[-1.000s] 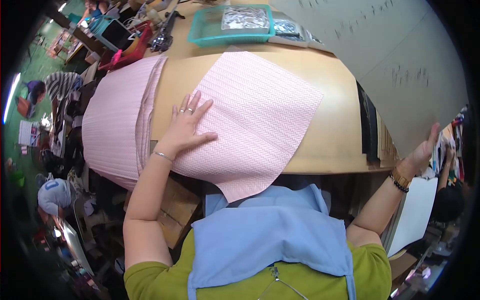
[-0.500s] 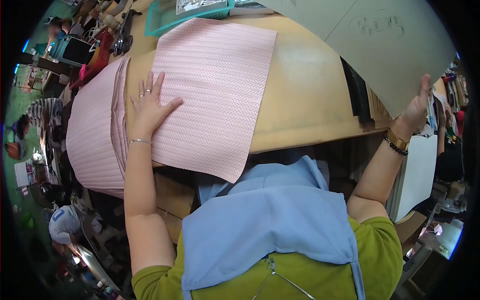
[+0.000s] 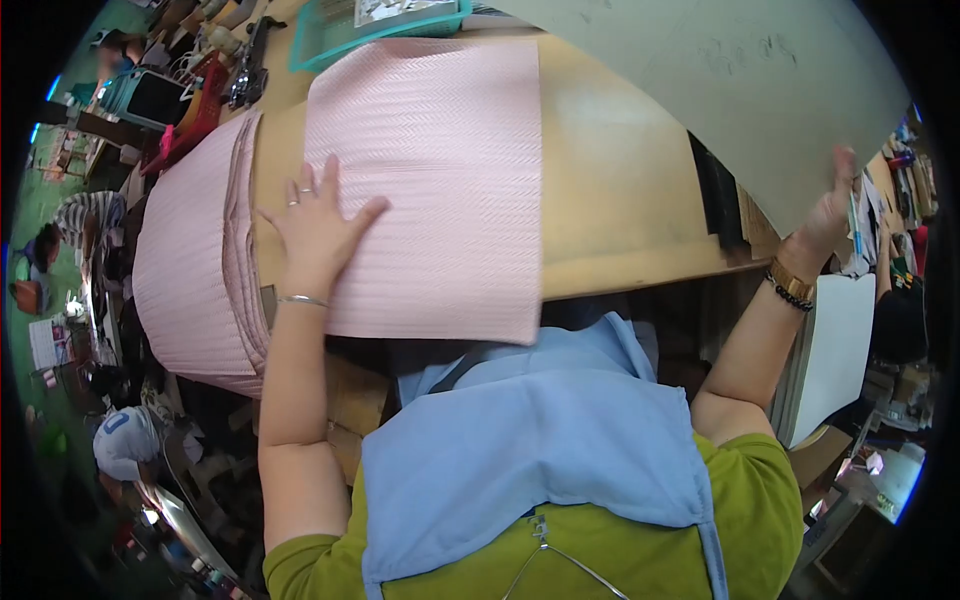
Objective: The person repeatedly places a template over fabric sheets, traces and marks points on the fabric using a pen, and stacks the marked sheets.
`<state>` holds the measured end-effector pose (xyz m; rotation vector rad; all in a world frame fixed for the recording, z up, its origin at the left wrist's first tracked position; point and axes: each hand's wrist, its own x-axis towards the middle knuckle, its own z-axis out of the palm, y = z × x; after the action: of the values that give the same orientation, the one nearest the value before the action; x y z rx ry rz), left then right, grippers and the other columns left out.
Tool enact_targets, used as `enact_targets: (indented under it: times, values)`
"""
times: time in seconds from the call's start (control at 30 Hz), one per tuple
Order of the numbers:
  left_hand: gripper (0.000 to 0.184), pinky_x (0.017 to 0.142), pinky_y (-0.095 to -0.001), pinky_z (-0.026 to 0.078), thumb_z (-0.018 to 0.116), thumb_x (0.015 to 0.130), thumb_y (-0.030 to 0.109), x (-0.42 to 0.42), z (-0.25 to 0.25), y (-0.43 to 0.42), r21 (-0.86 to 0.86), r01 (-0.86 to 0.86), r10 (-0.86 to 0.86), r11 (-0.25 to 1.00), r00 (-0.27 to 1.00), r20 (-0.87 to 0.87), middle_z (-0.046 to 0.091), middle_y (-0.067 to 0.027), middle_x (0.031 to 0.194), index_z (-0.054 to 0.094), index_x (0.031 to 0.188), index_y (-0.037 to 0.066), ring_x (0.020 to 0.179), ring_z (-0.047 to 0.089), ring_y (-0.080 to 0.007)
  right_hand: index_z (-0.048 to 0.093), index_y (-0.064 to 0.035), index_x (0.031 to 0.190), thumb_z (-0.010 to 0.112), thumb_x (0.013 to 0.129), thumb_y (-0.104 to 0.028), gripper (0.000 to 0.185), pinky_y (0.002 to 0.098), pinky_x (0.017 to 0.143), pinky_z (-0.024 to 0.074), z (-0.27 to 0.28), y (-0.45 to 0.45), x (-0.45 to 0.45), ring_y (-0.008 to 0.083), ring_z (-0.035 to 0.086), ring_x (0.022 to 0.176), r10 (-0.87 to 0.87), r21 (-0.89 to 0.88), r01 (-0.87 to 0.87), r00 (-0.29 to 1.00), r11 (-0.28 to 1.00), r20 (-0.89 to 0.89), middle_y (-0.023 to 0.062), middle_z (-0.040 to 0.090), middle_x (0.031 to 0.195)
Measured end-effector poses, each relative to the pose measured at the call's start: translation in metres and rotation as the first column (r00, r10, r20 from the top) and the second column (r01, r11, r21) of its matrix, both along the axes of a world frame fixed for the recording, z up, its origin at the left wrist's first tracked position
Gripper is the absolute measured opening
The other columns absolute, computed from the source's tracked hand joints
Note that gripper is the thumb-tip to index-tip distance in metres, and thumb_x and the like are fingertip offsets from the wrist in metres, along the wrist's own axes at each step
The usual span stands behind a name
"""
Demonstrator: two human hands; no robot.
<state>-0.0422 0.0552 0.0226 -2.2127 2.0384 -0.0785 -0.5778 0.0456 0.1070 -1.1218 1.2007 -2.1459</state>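
Note:
A pink sheet with a quilted herringbone texture point(image 3: 440, 200) lies on the table, its near edge hanging a little past the table's front. My left hand point(image 3: 320, 225) rests palm down on the left part of this sheet, fingers spread. At the upper right, a large grey-green board point(image 3: 770, 100) with faint handwriting is tilted up above the table. My right hand point(image 3: 825, 215) grips the board by its right lower edge; some of its fingers are hidden. A folded stack of the same pink material point(image 3: 190, 260) drapes over the table's left end.
The tan table point(image 3: 620, 190) carries a teal basket point(image 3: 312, 45) at the back. A red tray point(image 3: 200, 110) and a black tool point(image 3: 248, 75) are at the far left. Dark and brown boards point(image 3: 715, 200) sit on the right, with white sheets point(image 3: 835, 340) below. Other people work farther off.
The pink sheet has turned slightly, bringing its near edge level with the table front. My left hand has slid right and nearer to me with it. The board has shifted slightly in my right hand.

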Motion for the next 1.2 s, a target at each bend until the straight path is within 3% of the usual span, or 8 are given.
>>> enact_targets:
  times: [0.1,0.17,0.27,0.37,0.47,0.73,1.07,1.2]
  values:
    - [0.099,0.11,-0.073,0.012,0.055,0.079,0.076,-0.059,0.06,0.017,0.363,-0.072,0.018,0.929,0.989,0.149,0.05,-0.0192,0.14,0.041,0.145,0.005,0.129,0.047,-0.0425,0.058,0.0002,0.126,0.065,0.096,-0.021,0.037,0.0295,0.091,0.049,0.005,0.0,0.01,0.0169,0.061,0.104,0.022,-0.055,-0.022,1.0,0.998,0.011,0.0082,0.063,0.118]
    - [0.102,0.11,-0.072,0.013,0.057,0.077,0.077,-0.088,0.098,0.017,0.7,-0.076,-0.021,0.71,0.991,0.129,0.056,-0.019,0.133,0.044,0.142,0.0,0.123,0.053,-0.0423,0.058,0.0003,0.126,0.065,0.096,-0.021,0.038,0.0296,0.091,0.0491,0.008,0.0,0.014,0.0171,0.061,0.104,0.016,-0.06,-0.015,1.0,0.998,0.014,0.008,0.063,0.119]
    - [0.101,0.108,-0.0732,0.015,0.061,0.071,0.079,-0.068,0.061,0.015,0.402,0.377,-0.317,0.834,0.925,-0.209,0.051,-0.0194,0.14,0.049,0.14,0.006,0.133,0.044,-0.0391,0.054,-0.0003,0.13,0.061,0.098,-0.027,0.042,0.0307,0.096,0.0456,0.007,0.0,0.009,0.0195,0.059,0.111,-0.027,-0.035,0.026,0.999,0.999,-0.027,0.0089,0.061,0.124]
    - [0.098,0.108,-0.0727,0.017,0.064,0.068,0.077,-0.049,0.002,-0.009,-0.138,0.626,-0.632,0.767,0.702,-0.327,0.039,-0.0163,0.151,0.048,0.143,0.016,0.142,0.032,-0.0377,0.052,0.0,0.132,0.061,0.098,-0.03,0.046,0.0314,0.099,0.0432,0.013,0.003,0.015,0.0207,0.057,0.113,-0.088,-0.05,0.084,0.993,0.995,-0.081,0.0092,0.059,0.127]
    - [0.095,0.107,-0.0737,0.018,0.066,0.069,0.076,-0.055,-0.007,-0.004,-0.053,0.489,-0.48,0.87,0.82,-0.312,0.028,-0.0119,0.159,0.044,0.146,0.024,0.147,0.02,-0.0372,0.053,0.0007,0.132,0.063,0.096,-0.031,0.048,0.0318,0.099,0.0423,0.024,0.008,0.017,0.0208,0.057,0.114,-0.138,-0.044,0.136,0.989,0.99,-0.044,0.0091,0.059,0.128]
    - [0.098,0.103,-0.0737,0.024,0.059,0.078,0.074,-0.075,0.005,0.066,0.078,0.05,-0.037,0.996,0.985,-0.166,0.025,-0.0248,0.155,0.034,0.151,0.014,0.142,0.024,-0.0458,0.052,-0.0001,0.135,0.064,0.096,-0.024,0.048,0.0318,0.101,0.0404,0.03,0.018,0.009,0.0197,0.053,0.119,-0.232,-0.081,0.238,0.97,0.968,0.067,0.0083,0.056,0.133]
    - [0.105,0.108,-0.0745,0.013,0.066,0.066,0.078,-0.024,0.0,0.047,-0.036,0.356,-0.353,0.934,0.9,-0.254,0.024,-0.0181,0.158,0.038,0.15,0.022,0.147,0.017,-0.0437,0.05,-0.001,0.136,0.062,0.097,-0.027,0.049,0.0332,0.102,0.0392,0.02,0.008,0.015,0.0202,0.053,0.119,-0.172,-0.016,0.175,0.98,0.984,0.097,0.008,0.056,0.133]
    - [0.106,0.106,-0.0766,0.013,0.067,0.064,0.078,-0.029,-0.002,0.041,0.008,0.293,-0.277,0.956,0.914,-0.298,0.023,-0.017,0.159,0.039,0.15,0.023,0.147,0.016,-0.0437,0.049,0.0,0.136,0.062,0.097,-0.028,0.05,0.0334,0.103,0.0384,0.014,0.006,0.011,0.0205,0.053,0.119,-0.108,-0.01,0.109,0.99,0.994,0.089,0.0082,0.056,0.131]
